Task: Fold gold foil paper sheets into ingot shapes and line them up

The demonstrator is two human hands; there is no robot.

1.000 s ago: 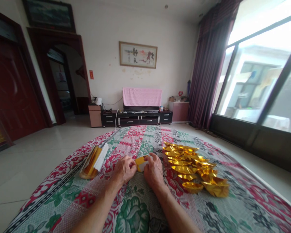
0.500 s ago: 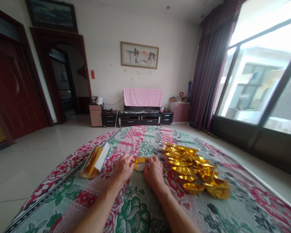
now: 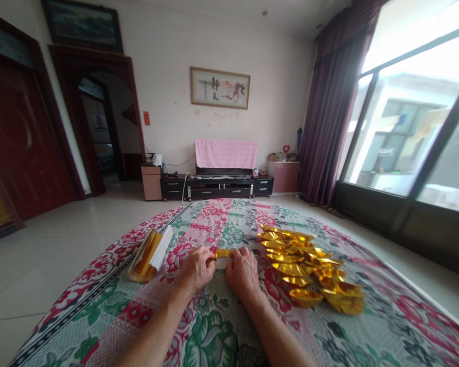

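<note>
Between my hands is a small sheet of gold foil paper (image 3: 223,259), folded, with a gold band along the far side and a pale face toward me. My left hand (image 3: 199,266) pinches its left end, fingers curled. At the other end my right hand (image 3: 242,265) is closed on it, thumb against the near side. Both hands rest low over the patterned tablecloth (image 3: 214,331). To the right lie rows of folded gold paper ingots (image 3: 306,267). Left of my hands is a curled stack of gold and white paper sheets (image 3: 149,255).
The cloth covers a round table with a curved far edge. Beyond it stand a low black TV cabinet (image 3: 218,188) and a pink cloth (image 3: 225,153) over a screen. Purple curtains (image 3: 317,122) and a large window are on the right, a dark red door (image 3: 23,122) on the left.
My left hand has shifted slightly right along the paper, and its fingers have curled in more. The paper's pale near face looks narrower. My right hand has hardly moved.
</note>
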